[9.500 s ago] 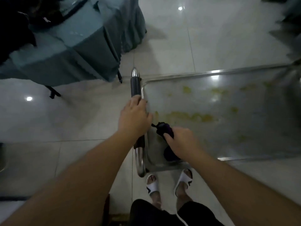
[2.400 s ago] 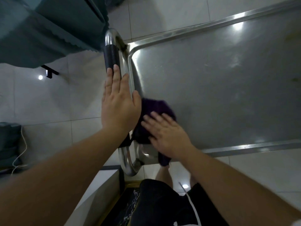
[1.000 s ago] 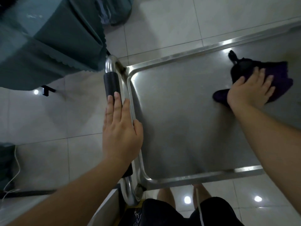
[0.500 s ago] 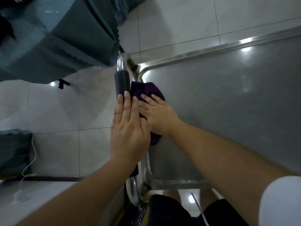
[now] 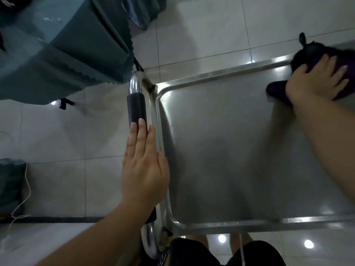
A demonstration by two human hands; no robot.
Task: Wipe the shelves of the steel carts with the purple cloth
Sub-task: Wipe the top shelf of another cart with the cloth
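Closest in: dark shorts point(image 5: 201, 254) at the bottom edge, bare legs just visible under the cart's near rim, bright light spots on the tiled floor point(image 5: 192, 31).

L forearm comes up from bottom left. Left hand point(image 5: 143, 169) lies flat, palm down, on the cart handle point(image 5: 136, 106) – fingers straight and together, pointing away along the black grip sleeve, thumb alongside the tray's raised edge. Not wrapped round it, just resting on top.

Handle: chrome tube w/ black sleeve, running beside the L side of the top shelf point(image 5: 221, 150), bent ends joining the cart at near and far corners.

Shelf itself: brushed steel tray w/ raised rim, rounded corners, dull reflections, shadow of the R arm across it.

R arm stretches over the shelf from the right edge of view. Right hand point(image 5: 315, 79) is palm down on the purple cloth point(image 5: 343, 64), fingers spread and only slightly bent, pressing it vs the steel – no pinch, no fist. Cloth sits at the far R part of the shelf, up against the far rim, bunched, dark tip sticking out past the rim; a bit blurred.

Beyond: teal tablecloth point(image 5: 57, 54) draped over a table at top L, hem almost over the handle's far end. White cable point(image 5: 23, 198) on the floor far L.
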